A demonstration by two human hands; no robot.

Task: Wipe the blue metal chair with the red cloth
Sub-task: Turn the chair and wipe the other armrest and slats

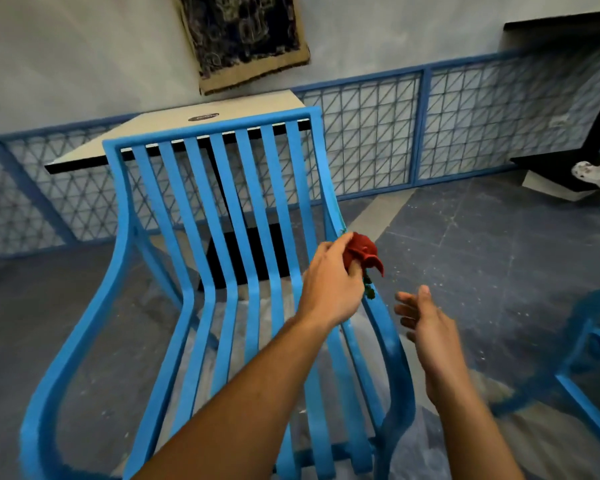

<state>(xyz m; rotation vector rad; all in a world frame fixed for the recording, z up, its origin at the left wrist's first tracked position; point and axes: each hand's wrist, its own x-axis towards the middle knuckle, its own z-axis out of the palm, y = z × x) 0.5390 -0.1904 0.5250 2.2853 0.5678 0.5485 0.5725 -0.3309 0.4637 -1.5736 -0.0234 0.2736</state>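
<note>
The blue metal chair (201,216) with long slats fills the middle of the head view, its back toward the far wall. My left hand (329,282) is shut on the bunched red cloth (362,252) and presses it against the chair's right side rail where back meets seat. My right hand (426,327) hovers just right of that rail, fingers spread, holding nothing.
A white table (174,133) stands behind the chair against a blue mesh fence (395,133). Part of a second blue chair (589,358) shows at the right edge. Someone's white shoe (593,173) is at the far right. Grey tiled floor (482,237) surrounds everything.
</note>
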